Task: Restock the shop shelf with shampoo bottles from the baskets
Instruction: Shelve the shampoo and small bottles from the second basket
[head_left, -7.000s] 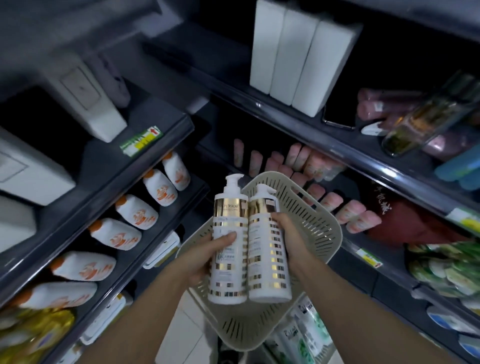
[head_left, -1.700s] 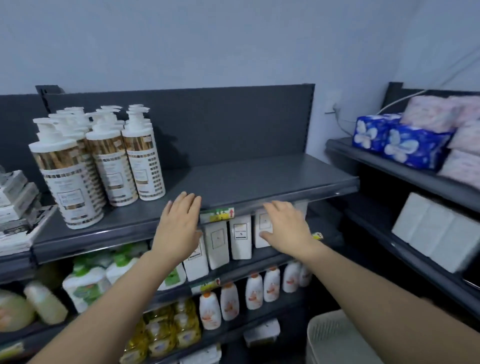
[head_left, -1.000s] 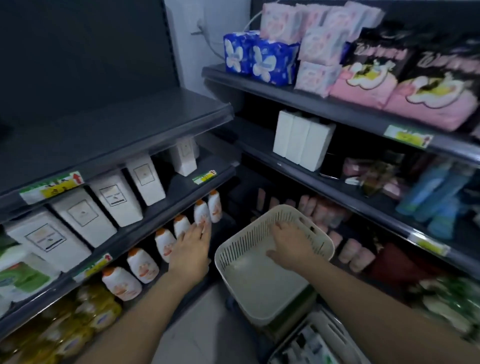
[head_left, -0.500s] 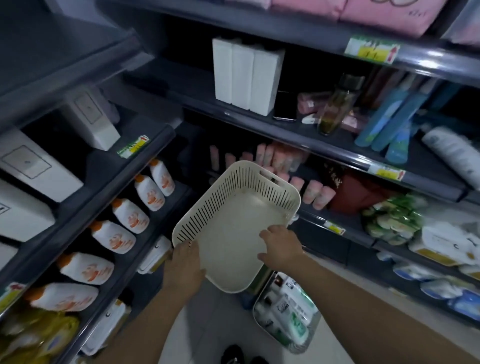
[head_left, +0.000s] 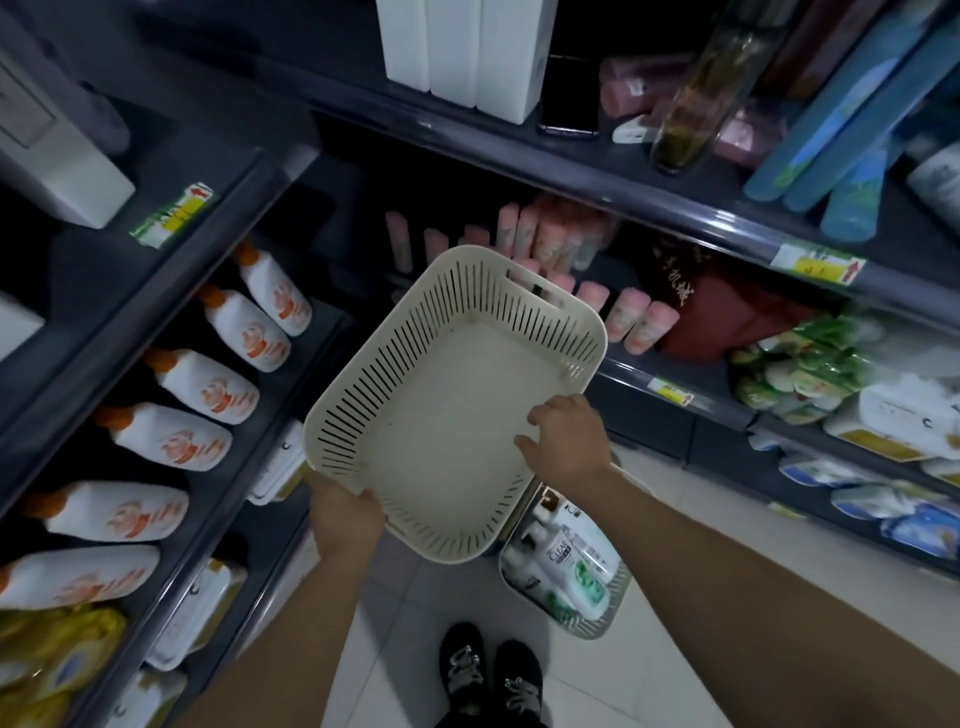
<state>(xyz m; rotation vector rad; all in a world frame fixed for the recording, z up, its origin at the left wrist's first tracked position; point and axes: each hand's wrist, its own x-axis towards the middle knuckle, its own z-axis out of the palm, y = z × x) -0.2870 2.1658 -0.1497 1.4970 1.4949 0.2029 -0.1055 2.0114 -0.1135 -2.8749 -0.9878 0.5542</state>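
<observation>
Both hands hold an empty basket (head_left: 457, 415): the left hand (head_left: 345, 514) is clamped on its near corner, the right hand (head_left: 566, 441) curled over its side rim. Below the right hand, a second basket (head_left: 597, 626) on the floor holds shampoo bottles (head_left: 563, 558). Likely step: clearing the empty one aside; next, reach down for those bottles.

Both forearms bare, no sleeves, watch or rings visible on left hand (head_left: 345, 519) or right hand (head_left: 566, 439). Black lace-up shoes (head_left: 488, 673) with pale laces at 6 o'clock.
</observation>
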